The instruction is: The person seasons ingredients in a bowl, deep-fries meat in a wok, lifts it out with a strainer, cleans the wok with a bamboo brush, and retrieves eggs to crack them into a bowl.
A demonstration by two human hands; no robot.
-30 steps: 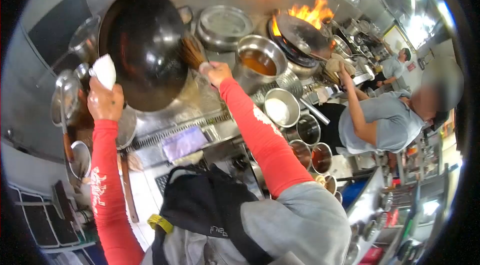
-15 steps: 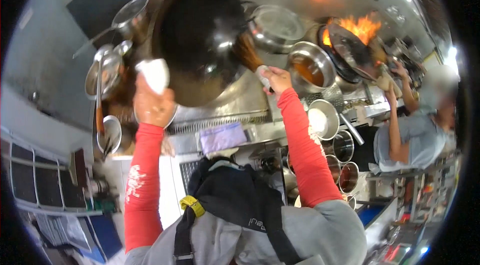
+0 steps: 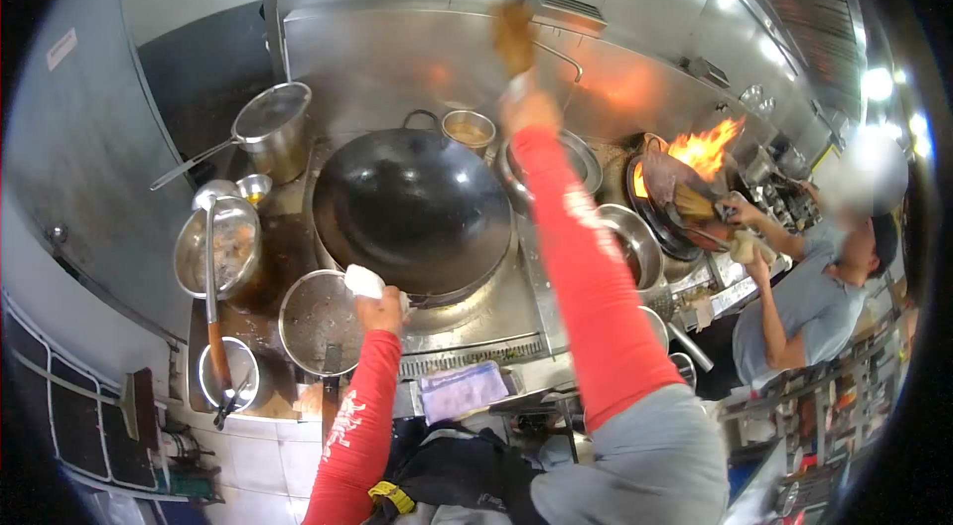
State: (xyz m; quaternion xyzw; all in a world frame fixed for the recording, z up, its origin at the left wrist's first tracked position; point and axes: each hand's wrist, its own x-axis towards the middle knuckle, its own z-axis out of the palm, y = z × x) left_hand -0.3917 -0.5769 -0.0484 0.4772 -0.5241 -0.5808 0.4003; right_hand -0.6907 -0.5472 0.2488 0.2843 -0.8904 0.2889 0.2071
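A large black wok [image 3: 412, 197] sits level over the burner in front of me. My left hand [image 3: 379, 312] is closed on a white folded cloth [image 3: 364, 282] at the wok's near rim; whether it also grips the wok's handle cannot be made out. High beyond the wok on the right, my right hand [image 3: 531, 113] is wrapped round the pale handle of a bamboo wok brush [image 3: 514, 37]. The brush points upward, blurred by motion, before the steel back wall. Beside my left hand lies a round strainer [image 3: 316, 331], its handle pointing towards me.
A ladle [image 3: 212, 277] rests across a steel bowl [image 3: 189, 262] at left, behind a small pot [image 3: 223, 406]. A lilac cloth [image 3: 465, 389] lies on the front edge. At right, a co-worker [image 3: 809, 297] handles a pan [image 3: 675, 193] beside tall flames [image 3: 705, 148].
The wok has gone from tilted up to level on the burner. My right hand has lifted the brush away from the wok; my left hand has come down to the near rim.
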